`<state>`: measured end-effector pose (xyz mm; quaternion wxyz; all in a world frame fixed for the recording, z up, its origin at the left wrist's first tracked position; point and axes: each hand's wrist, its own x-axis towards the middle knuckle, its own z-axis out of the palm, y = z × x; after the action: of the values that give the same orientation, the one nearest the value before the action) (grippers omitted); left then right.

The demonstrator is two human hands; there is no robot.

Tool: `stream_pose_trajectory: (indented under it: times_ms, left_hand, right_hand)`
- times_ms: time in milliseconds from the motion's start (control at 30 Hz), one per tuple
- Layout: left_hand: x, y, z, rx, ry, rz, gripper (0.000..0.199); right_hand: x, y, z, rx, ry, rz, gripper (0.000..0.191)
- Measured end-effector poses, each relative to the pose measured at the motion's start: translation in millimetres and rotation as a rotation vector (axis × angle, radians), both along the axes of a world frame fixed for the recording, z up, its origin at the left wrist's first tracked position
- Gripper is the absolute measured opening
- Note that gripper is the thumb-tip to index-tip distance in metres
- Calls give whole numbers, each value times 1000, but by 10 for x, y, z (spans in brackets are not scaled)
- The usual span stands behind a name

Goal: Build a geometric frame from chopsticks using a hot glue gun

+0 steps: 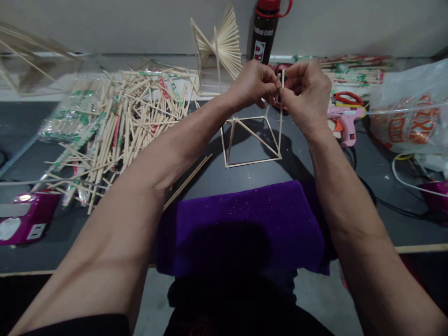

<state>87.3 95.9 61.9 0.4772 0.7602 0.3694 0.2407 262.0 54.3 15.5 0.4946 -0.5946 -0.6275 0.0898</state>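
Note:
A frame of wooden chopsticks point(254, 163) stands on the grey table, with a square base, slanting sticks and uprights. At its right front corner rises an upright chopstick point(281, 122). My right hand point(310, 95) pinches this upright near its top between thumb and fingers. Close against it, my left hand point(255, 83) is closed in a pinch by the same stick top; what lies between its fingertips is too small to make out. Both wrists hover above the table, and my hands hide the frame's back upper part.
Loose chopsticks point(115, 126) lie heaped at left. Behind stands a twisted stick model point(227, 44) beside a dark bottle point(263, 35). At right are a pink glue gun point(348, 121) and a plastic bag point(409, 112). A purple cloth point(245, 210) covers the front edge.

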Motion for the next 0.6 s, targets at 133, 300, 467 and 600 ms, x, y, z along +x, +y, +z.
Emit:
stream_pose_trajectory:
  times_ms: [133, 300, 467, 600]
  left_hand:
    - [-5, 65, -52, 12, 22, 8, 8]
    - [54, 135, -156, 67, -9, 42, 9]
    - [50, 97, -150, 18, 9, 13, 9]
    - [50, 95, -160, 8, 9, 20, 15]
  right_hand:
    - [-29, -73, -12, -17, -25, 45, 27]
    - [-2, -158, -52, -61, -73, 45, 23]
    - [56, -146, -113, -42, -95, 48, 20]
    - [28, -188, -80, -38, -120, 47, 18]
